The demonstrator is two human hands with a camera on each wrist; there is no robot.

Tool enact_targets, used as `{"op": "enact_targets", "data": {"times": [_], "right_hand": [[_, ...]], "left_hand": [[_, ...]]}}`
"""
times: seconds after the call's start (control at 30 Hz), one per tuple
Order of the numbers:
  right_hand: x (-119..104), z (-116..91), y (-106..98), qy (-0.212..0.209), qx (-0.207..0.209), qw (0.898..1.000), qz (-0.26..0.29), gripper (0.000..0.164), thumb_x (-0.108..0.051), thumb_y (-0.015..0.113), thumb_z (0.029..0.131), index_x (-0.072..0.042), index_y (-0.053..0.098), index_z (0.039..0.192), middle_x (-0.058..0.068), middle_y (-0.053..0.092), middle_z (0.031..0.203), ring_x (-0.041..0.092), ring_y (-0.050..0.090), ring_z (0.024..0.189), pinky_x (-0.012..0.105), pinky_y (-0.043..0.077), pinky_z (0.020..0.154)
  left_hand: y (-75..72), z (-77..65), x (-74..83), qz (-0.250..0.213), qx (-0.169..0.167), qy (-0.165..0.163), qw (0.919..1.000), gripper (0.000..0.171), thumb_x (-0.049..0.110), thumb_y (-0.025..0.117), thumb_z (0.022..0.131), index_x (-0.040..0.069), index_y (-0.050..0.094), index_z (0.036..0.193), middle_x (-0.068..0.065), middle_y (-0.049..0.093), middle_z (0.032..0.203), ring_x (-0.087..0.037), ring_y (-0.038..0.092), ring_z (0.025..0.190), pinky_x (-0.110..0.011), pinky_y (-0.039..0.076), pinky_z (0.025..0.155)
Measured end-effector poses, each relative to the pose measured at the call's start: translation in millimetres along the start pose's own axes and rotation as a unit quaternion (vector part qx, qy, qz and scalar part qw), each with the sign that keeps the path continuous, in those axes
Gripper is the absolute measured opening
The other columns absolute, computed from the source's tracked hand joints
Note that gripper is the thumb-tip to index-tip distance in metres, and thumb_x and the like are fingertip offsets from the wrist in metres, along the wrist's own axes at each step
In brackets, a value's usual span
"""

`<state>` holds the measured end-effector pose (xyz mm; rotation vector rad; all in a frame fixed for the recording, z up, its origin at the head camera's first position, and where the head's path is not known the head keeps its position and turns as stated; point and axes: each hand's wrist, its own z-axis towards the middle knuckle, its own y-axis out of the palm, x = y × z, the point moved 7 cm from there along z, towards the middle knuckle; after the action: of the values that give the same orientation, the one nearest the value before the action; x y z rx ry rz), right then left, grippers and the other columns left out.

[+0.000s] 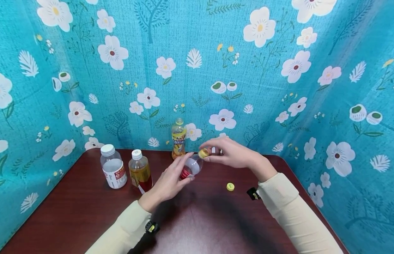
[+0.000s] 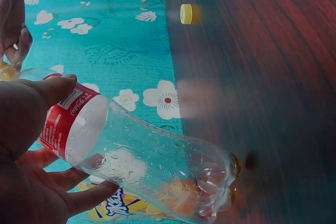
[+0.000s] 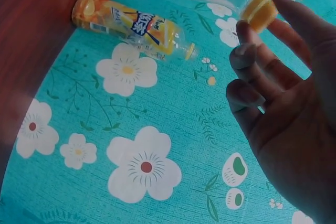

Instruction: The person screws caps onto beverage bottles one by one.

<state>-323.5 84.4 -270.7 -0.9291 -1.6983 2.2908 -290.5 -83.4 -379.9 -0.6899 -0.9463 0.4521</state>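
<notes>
My left hand [image 1: 169,181] grips a clear plastic Coca-Cola bottle [image 2: 152,140] round its red label, thumb on one side and fingers on the other. The bottle is tilted, its neck pointing up toward my right hand [image 1: 228,151]. Thumb and index finger of that hand pinch the orange-yellow cap [image 3: 260,13] at the bottle's mouth, while the other fingers are loosely bent. Droplets cling inside the bottle, which otherwise looks empty. Behind it, an uncapped drink bottle [image 1: 179,139] with a yellow label stands upright near the table's back edge.
A loose yellow cap [image 1: 230,187] lies on the dark red table [image 1: 197,218], below my right hand. At the left stand a white-capped bottle [image 1: 113,167] with a white and red label and a white-capped bottle of amber liquid [image 1: 140,171]. A floral blue curtain [image 1: 190,70] encloses the table.
</notes>
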Motion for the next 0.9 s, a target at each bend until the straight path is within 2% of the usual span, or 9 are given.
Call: {"op": "enact_targets", "data": {"times": [0.1, 0.23, 0.37, 0.43, 0.53, 0.6, 0.7, 0.8, 0.9], "right_hand": [[-1.0, 2.1, 0.9, -0.016, 0.007, 1.0, 0.003, 0.029, -0.029, 0.068, 0.1, -0.016, 0.07, 0.126, -0.009, 0.068, 0.096, 0.01, 0.06, 0.078, 0.031, 0.053, 0.07], [1.4, 4.7, 2.3, 0.008, 0.022, 1.0, -0.005, 0.018, -0.033, 0.068, 0.1, -0.018, 0.073, 0.108, -0.011, 0.065, 0.077, 0.009, 0.055, 0.064, 0.029, 0.048, 0.058], [4.4, 5.3, 1.7, 0.048, 0.044, 0.996, -0.068, 0.029, -0.049, 0.065, 0.099, -0.024, 0.07, 0.084, -0.013, 0.054, 0.06, 0.009, 0.048, 0.053, 0.028, 0.039, 0.049], [5.3, 4.4, 1.6, 0.056, 0.052, 0.992, -0.098, 0.034, -0.053, 0.064, 0.098, -0.025, 0.069, 0.079, -0.011, 0.049, 0.057, 0.009, 0.046, 0.052, 0.029, 0.037, 0.047], [7.3, 2.3, 1.9, 0.06, 0.06, 0.991, -0.106, 0.031, -0.054, 0.064, 0.097, -0.025, 0.074, 0.089, -0.01, 0.049, 0.058, 0.009, 0.047, 0.054, 0.029, 0.039, 0.048], [7.3, 0.8, 2.8, 0.051, 0.058, 0.994, -0.078, 0.028, -0.048, 0.067, 0.097, -0.023, 0.074, 0.109, -0.011, 0.056, 0.067, 0.008, 0.053, 0.061, 0.029, 0.045, 0.054], [7.2, -1.2, 4.8, 0.036, 0.045, 0.998, -0.035, 0.041, -0.041, 0.071, 0.096, -0.021, 0.066, 0.132, -0.011, 0.061, 0.083, 0.008, 0.058, 0.073, 0.03, 0.051, 0.063], [6.2, -1.8, 7.7, 0.019, 0.025, 0.999, -0.004, 0.042, -0.034, 0.072, 0.097, -0.02, 0.064, 0.135, -0.01, 0.062, 0.089, 0.01, 0.059, 0.077, 0.031, 0.053, 0.068], [7.2, -1.8, 9.4, 0.015, 0.021, 1.0, 0.008, 0.036, -0.031, 0.073, 0.097, -0.017, 0.068, 0.129, -0.009, 0.062, 0.084, 0.011, 0.058, 0.073, 0.031, 0.052, 0.066]], "left_hand": [[0.0, 0.0, 0.7, 0.0, -0.002, 0.003, 1.0, 0.088, 0.026, 0.082, 0.089, 0.031, 0.03, 0.159, -0.006, 0.049, 0.145, -0.023, 0.056, 0.126, -0.049, 0.055, 0.098], [0.4, -0.1, 1.4, 0.003, -0.005, 0.004, 1.0, 0.088, 0.026, 0.082, 0.089, 0.032, 0.03, 0.16, -0.006, 0.049, 0.144, -0.023, 0.056, 0.126, -0.048, 0.055, 0.097], [-0.6, -1.0, 2.2, 0.001, -0.004, 0.004, 1.0, 0.088, 0.026, 0.082, 0.088, 0.031, 0.031, 0.159, -0.006, 0.049, 0.144, -0.023, 0.056, 0.125, -0.048, 0.055, 0.097], [-0.9, -0.9, 1.5, 0.002, -0.002, 0.002, 1.0, 0.088, 0.026, 0.082, 0.088, 0.03, 0.031, 0.159, -0.006, 0.05, 0.144, -0.023, 0.057, 0.125, -0.048, 0.055, 0.098], [-1.0, -0.8, -0.3, 0.002, -0.003, -0.005, 1.0, 0.088, 0.026, 0.083, 0.088, 0.029, 0.031, 0.159, -0.007, 0.05, 0.143, -0.023, 0.057, 0.125, -0.048, 0.055, 0.097], [-0.6, -0.5, -1.6, 0.003, -0.005, -0.009, 0.9999, 0.088, 0.026, 0.083, 0.088, 0.03, 0.031, 0.159, -0.006, 0.051, 0.143, -0.023, 0.057, 0.125, -0.048, 0.055, 0.097], [0.1, -0.4, -2.4, 0.001, -0.01, -0.012, 0.9999, 0.088, 0.025, 0.083, 0.088, 0.031, 0.031, 0.159, -0.006, 0.05, 0.143, -0.023, 0.056, 0.125, -0.048, 0.056, 0.095], [0.3, 0.1, -2.3, 0.002, -0.011, -0.01, 0.9999, 0.087, 0.026, 0.082, 0.088, 0.032, 0.031, 0.159, -0.006, 0.051, 0.142, -0.023, 0.056, 0.124, -0.048, 0.056, 0.095], [0.2, 0.3, -1.6, 0.008, -0.008, -0.003, 0.9999, 0.087, 0.026, 0.083, 0.088, 0.034, 0.032, 0.158, -0.005, 0.052, 0.139, -0.022, 0.057, 0.122, -0.046, 0.057, 0.093]]}}
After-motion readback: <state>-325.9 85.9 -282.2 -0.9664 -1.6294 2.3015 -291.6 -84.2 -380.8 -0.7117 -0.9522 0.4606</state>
